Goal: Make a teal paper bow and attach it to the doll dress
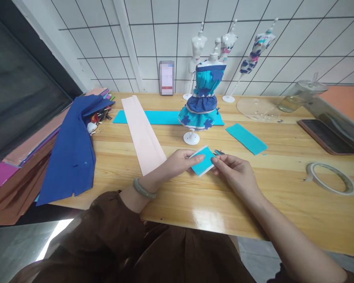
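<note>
A small turquoise piece of crepe paper (203, 160) with white strips along two opposite edges is held up just above the table. My left hand (183, 162) is closed on its left side, thumb on top. At the right edge my right hand (234, 169) pinches the piece between thumb and fingertips. Dark pointed tips, like those of scissors (219, 152), show just behind my right fingers; the rest is hidden. Beyond my hands stands a small dress form (205, 92) in a turquoise and dark blue ruffled paper dress. A turquoise folded strip (246, 138) lies to the right.
A pale pink strip (143, 137) crosses a long turquoise strip (162, 117). Dark blue paper (69, 153) and brown paper (23, 181) lie left. At right are a tape roll (332, 179), a dark phone (327, 136) and a lidded cup (295, 100). Another phone (166, 78) leans on the wall.
</note>
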Available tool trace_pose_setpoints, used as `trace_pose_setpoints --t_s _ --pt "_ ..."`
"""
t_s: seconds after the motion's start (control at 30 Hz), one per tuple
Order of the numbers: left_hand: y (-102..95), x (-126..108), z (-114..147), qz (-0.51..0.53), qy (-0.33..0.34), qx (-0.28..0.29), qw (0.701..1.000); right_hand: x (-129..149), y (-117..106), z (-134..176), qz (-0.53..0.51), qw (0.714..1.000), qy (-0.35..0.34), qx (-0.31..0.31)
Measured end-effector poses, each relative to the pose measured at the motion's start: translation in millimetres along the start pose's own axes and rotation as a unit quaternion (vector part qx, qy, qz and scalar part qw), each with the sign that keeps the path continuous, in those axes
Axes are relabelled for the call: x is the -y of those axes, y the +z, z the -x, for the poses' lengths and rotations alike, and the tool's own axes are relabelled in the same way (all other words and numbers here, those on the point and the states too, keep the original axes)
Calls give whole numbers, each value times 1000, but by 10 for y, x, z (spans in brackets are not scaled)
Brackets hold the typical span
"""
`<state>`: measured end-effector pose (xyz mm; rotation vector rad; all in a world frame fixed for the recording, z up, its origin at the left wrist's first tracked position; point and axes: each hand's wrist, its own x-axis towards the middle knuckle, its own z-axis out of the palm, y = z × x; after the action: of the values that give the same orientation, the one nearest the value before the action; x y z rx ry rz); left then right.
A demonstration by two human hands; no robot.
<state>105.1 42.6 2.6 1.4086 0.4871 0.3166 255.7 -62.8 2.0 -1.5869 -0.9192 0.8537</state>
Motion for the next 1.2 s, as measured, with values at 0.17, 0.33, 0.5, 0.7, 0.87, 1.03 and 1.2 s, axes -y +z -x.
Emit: trace_pose_setpoints --t_s 0.17,0.33,0.5,0.7,0.87,1.03,1.2 --pt "-22 31 4 -12 29 -14 999 -1 0 11 3 1000 3 5" --pt "-33 28 -3 -40 9 -12 999 -16 -6 -1 13 1000 -8 15" --pt "-40 28 3 -33 -6 -1 999 -43 -2 -13 -2 999 -26 28" --pt "-23 30 6 -14 -14 18 1000 -57 -4 -17 0 1000 -16 26" --pt "-6 35 -8 36 -15 8 999 -59 1 -23 5 1000 -18 26" --pt "-12 44 -10 55 -23 9 998 -59 6 -18 5 999 -16 27" --pt "-11 34 -9 68 -28 2 997 -56 -3 -6 17 999 -17 35"
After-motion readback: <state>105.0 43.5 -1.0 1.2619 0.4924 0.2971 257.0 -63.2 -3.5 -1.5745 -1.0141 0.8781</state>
